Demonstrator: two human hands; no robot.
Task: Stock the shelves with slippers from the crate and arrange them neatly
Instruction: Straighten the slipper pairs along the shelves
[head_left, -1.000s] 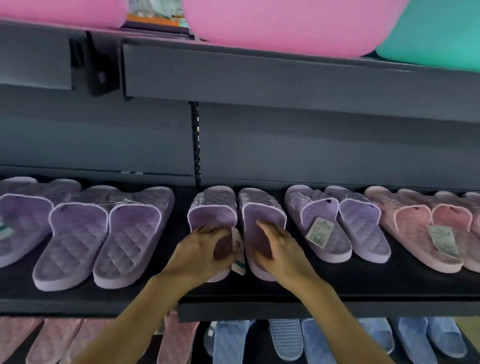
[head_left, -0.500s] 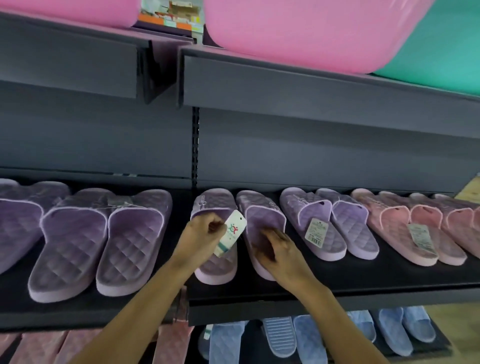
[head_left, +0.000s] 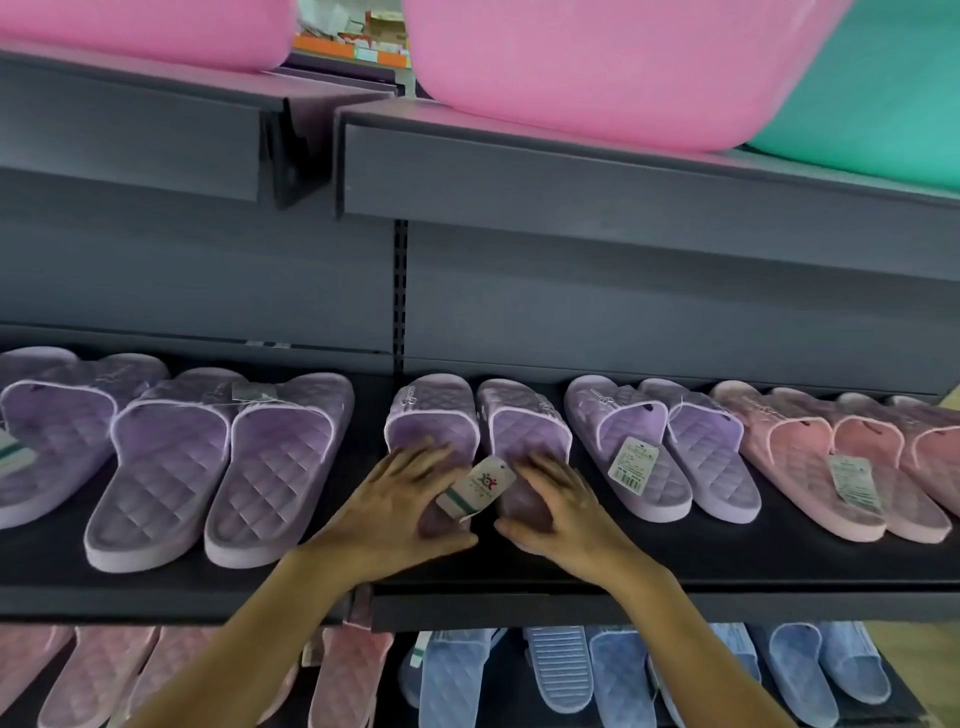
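Pressing the left hand (head_left: 400, 512) and right hand (head_left: 563, 514), fingers spread flat and grasping nothing, onto the heels of the lilac slipper pair (head_left: 436, 410), lying side by side on the shelf (head_left: 727, 564) just right of the slotted upright (head_left: 400, 291).

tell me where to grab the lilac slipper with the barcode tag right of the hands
Grip the lilac slipper by its heel, from the shelf front: the heel points toward you and lies free, while its mate crowds its right side.
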